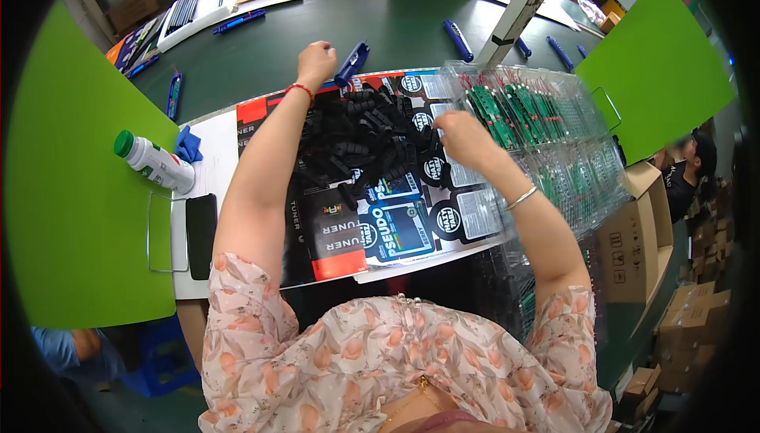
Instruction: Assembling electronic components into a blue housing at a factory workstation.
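My left hand [317, 63] is reached out to the far side of the printed sheets, its fingers curled closed. Just right of it lies a dark blue pen-shaped plastic casing [351, 65], tilted on the table, with a small gap between. A heap of black plastic parts [368, 128] covers the middle of the sheets. My right hand [469, 142] hovers at the heap's right side, fingers pinched together; whatever they may hold is too small or hidden. Beside it stands a clear plastic tray [586, 85] with several green circuit boards [518, 112] and thin red wires.
Several blue casings [457, 40] lie along the green table [388, 21]. A metal post [526, 9] rises behind the tray. At left are a white bottle [154, 161], a blue cloth [188, 146] and a black phone [201, 235]. Green panels [87, 172] flank both sides; a cardboard box [633, 235] stands right.
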Demonstrator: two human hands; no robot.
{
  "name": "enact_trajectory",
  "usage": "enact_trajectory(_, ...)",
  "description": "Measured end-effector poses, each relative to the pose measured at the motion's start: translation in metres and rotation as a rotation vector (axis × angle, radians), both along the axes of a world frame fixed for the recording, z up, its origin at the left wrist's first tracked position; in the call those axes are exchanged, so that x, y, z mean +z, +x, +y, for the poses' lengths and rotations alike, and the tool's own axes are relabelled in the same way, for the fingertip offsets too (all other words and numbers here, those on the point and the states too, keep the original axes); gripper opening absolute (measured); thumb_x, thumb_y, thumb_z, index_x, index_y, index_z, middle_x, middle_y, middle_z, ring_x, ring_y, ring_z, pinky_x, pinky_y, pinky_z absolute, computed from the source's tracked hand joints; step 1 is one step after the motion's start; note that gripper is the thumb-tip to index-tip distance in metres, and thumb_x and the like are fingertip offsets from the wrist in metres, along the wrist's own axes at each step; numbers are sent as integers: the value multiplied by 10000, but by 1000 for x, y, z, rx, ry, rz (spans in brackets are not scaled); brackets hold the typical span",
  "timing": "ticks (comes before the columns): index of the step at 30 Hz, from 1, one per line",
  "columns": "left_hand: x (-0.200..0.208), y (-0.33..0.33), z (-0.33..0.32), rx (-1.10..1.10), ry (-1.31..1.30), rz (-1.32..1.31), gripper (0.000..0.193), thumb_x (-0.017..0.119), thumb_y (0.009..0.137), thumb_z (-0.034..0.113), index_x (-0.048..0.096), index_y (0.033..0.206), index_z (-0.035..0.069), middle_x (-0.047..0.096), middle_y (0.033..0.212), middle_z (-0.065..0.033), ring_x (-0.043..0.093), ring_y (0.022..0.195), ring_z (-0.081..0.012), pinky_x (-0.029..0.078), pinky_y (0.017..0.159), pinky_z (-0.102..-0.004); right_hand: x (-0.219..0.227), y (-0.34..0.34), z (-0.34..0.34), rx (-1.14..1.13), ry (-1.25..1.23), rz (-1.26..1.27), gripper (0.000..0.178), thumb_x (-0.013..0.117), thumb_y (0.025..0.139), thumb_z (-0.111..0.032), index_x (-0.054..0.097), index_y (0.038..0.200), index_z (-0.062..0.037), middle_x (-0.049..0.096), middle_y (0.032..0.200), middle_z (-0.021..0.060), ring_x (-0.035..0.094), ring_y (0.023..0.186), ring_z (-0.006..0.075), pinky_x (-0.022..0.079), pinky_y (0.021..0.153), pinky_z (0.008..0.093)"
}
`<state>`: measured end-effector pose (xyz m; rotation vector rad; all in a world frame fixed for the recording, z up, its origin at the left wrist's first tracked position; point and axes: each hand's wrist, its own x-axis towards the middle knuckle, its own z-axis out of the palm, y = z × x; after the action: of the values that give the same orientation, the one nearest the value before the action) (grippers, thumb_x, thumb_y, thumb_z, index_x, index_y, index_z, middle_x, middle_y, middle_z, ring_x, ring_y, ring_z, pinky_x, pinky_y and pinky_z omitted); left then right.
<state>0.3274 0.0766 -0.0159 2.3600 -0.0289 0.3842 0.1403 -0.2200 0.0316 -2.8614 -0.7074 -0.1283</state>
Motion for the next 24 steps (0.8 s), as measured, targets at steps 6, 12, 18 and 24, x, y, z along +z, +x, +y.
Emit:
enact_trajectory(6,-5,3,-42,-17,240,95,480,657,827,391,635,1133,21,661,1065,-257,630,1034,-395,506,906,-448,-17,-19,11,-169,94,77,282,705,802,-163,616,1016,-3,671,893,230,654,850,419,534,758,487)
enact_trajectory(12,-18,17,-40,125,123,-89,441,668,793,163,590,1197,6,685,954,-226,674,883,-381,542,823,-430,-12,-24,22,-309,34,106,308,710,787,-180,614,1043,-37,676,908,221,668,873,408,538,780,485)
enact_trajectory(18,30,-70,-19,-254,-802,151,443,523,951,236,482,1349,47,646,863,-109,623,707,-174,540,665,-306,-13,-11,21,-328,-68,50,204,676,768,-113,614,952,-51,680,898,196,664,870,387,538,761,471)
enact_trajectory(24,66,-232,-8,-268,-1076,289,455,566,957,152,425,1380,60,582,918,-60,616,714,-144,544,616,-276,4,-13,30,-361,17,-102,234,648,755,-39,647,988,-19,678,873,227,679,840,399,555,727,492)
